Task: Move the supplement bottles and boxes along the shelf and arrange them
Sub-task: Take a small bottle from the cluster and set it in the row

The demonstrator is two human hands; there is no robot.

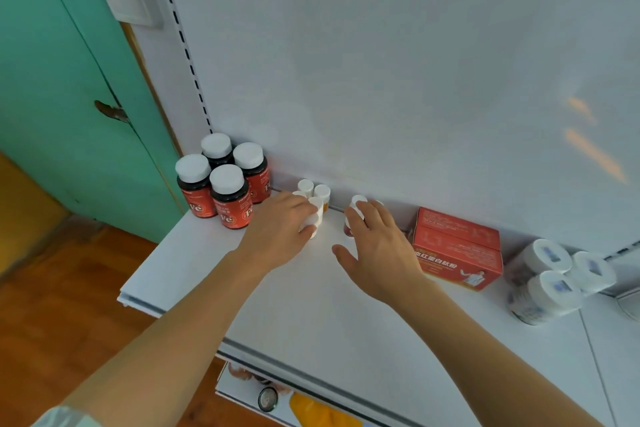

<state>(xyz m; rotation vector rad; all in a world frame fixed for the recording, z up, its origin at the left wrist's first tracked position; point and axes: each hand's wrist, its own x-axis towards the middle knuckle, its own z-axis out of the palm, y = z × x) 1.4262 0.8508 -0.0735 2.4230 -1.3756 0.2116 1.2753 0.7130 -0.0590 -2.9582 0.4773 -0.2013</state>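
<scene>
Both hands work mid-shelf, left hand (277, 232) gripping a small white-capped bottle (313, 218), right hand (377, 253) spread over another white-capped bottle (356, 206); four red-labelled jars (225, 184) look grouped, while the red carton (457, 250) likely awaits arranging.

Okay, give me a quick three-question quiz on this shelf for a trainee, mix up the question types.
1. How many big red bottles stand at the shelf's far left?
2. True or false: the red box lies to the right of both hands.
3. The left hand holds: A) a small white-capped bottle, B) the red box, C) nothing.

Key: 1. four; 2. true; 3. A. The right hand only rests its fingers on another small bottle.
</scene>
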